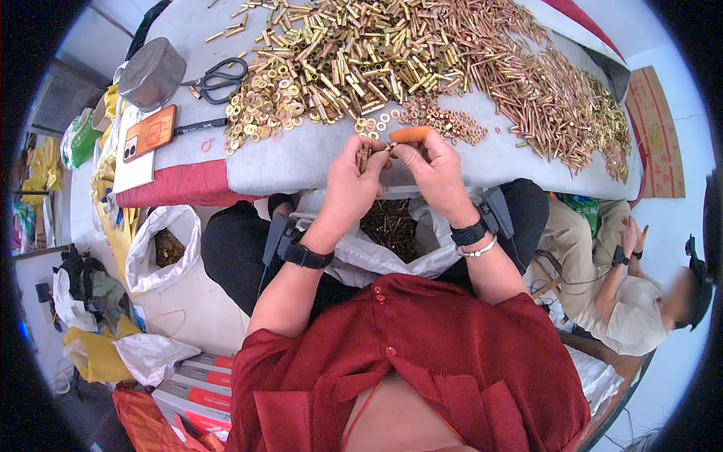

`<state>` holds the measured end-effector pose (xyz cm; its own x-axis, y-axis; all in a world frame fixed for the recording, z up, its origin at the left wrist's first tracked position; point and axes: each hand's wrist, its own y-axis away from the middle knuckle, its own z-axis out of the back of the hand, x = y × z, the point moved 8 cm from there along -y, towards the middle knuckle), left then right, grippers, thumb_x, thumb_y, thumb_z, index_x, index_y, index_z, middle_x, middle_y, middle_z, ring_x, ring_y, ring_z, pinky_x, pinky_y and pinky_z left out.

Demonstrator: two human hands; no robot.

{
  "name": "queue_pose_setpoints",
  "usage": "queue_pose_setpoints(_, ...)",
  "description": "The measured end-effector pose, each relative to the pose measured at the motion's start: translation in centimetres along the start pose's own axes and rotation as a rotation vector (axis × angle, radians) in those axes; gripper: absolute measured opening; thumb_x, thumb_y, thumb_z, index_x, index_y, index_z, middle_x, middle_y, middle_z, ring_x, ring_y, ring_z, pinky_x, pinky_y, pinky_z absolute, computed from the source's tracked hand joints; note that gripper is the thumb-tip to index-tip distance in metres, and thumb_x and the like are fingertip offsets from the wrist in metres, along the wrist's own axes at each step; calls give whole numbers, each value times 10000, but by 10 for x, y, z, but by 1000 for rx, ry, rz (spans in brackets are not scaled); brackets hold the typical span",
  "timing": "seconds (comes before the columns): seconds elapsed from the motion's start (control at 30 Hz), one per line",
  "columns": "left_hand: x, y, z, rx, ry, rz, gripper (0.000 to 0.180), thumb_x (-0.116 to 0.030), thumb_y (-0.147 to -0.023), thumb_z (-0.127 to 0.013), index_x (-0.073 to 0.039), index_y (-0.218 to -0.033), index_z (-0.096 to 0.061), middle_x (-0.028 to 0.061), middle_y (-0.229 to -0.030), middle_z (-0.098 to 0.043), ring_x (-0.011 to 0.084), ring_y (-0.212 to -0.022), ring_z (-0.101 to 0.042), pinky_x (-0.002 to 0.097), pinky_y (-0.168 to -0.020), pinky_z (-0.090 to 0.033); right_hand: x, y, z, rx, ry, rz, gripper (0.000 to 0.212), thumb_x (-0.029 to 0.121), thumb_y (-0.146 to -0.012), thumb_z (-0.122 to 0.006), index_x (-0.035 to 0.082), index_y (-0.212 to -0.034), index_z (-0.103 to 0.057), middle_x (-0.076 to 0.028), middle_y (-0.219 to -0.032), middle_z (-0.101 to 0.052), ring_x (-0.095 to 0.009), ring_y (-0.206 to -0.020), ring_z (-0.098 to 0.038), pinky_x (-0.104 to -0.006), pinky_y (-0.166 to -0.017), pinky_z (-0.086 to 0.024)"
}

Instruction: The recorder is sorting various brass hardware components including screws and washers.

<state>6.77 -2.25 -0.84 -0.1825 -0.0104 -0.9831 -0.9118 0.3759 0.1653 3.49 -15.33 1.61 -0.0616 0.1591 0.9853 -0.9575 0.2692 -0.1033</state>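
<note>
**A:** What are the two hands doing?

**B:** They meet just at the near edge of the grey-covered surface (482,162). The left hand (349,184) has its fingers closed around a small bundle of brass tubes (364,157), held upright. The right hand (432,172) touches it from the other side, fingers pinched narrow on a tiny piece at the top of the bundle; what that piece is I cannot tell. One right finger wears an orange finger cot (410,134).

**A:** And around the hands?

**B:** Just beyond the fingertips lies a small scatter of brass washers (444,120). Farther back on the surface a larger heap of washers (271,102) sits left of the hands, and a wide pile of brass and copper-coloured tubes (452,53) runs across the back and off to the right.

**A:** Anything under the hands?

**B:** A white bag (392,260) lies open on the person's lap, directly below the hands, with dark brass pieces (388,226) inside.

**A:** What about the left end of the surface?

**B:** Black-handled scissors (218,79) lie beside the washer heap, a metal tin (151,73) stands farther left, and an orange-cased phone (149,132) rests near the corner. Below that corner, on the floor, a white sack (143,264) stands open.

**A:** Anyone else?

**B:** Another person (625,301) in light clothes sits to the right, well apart from the hands.
</note>
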Motion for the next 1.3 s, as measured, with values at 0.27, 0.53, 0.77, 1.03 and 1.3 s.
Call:
queue_pose_setpoints(0.27, -20, 2, 1, -87, -331, -408, 118, -28, -844, -579, -21, -950, -528, 171, -800, -642, 331, -728, -642, 379, -602, -488, 17, -2, 2, 41, 259, 142, 149, 44, -877, -593, 6, -1016, -633, -37, -888, -642, -83, -804, -589, -233, -715, -482)
queue_pose_setpoints(0.53, -29, 7, -3, -138, -530, -513, 120, -30, -820, -593, -29, -924, -532, 185, -792, -632, 393, -737, -611, 429, -611, -478, 15, -6, 5, 1, 457, 145, 165, 172, -873, -611, 8, -894, -621, -111, -786, -609, -215, -709, -583, -317, -626, -467)
queue_pose_setpoints(0.77, -7, -3, -5, -1, -34, -203, 119, -76, -872, -590, -35, -966, -529, 88, -786, -641, 177, -571, -595, 307, -486, -456, 37, -12, 4, -64, 788, 308, 352, 348, -913, -534, 15, -813, -593, -146, -764, -595, -291, -716, -579, -362, -627, -446)
queue_pose_setpoints(1.03, 3, -3, -2, 105, 453, 128, 125, -141, -914, -565, -80, -1013, -522, 33, -812, -625, 65, -489, -497, 187, -392, -361, -23, -5, 11, 51, -498, -149, 601, 486, -973, -304, -34, -1114, -570, -108, -998, -627, -204, -908, -591, -344, -813, -460)
queue_pose_setpoints(1.3, 2, -2, -5, 173, 507, 76, 145, -174, -917, -571, -86, -1023, -527, 32, -822, -633, 47, -494, -494, 175, -388, -348, -3, -4, -7, 108, -582, -111, 626, 497, -972, -281, -40, -1121, -568, -153, -1033, -623, -216, -915, -582, -347, -826, -444)
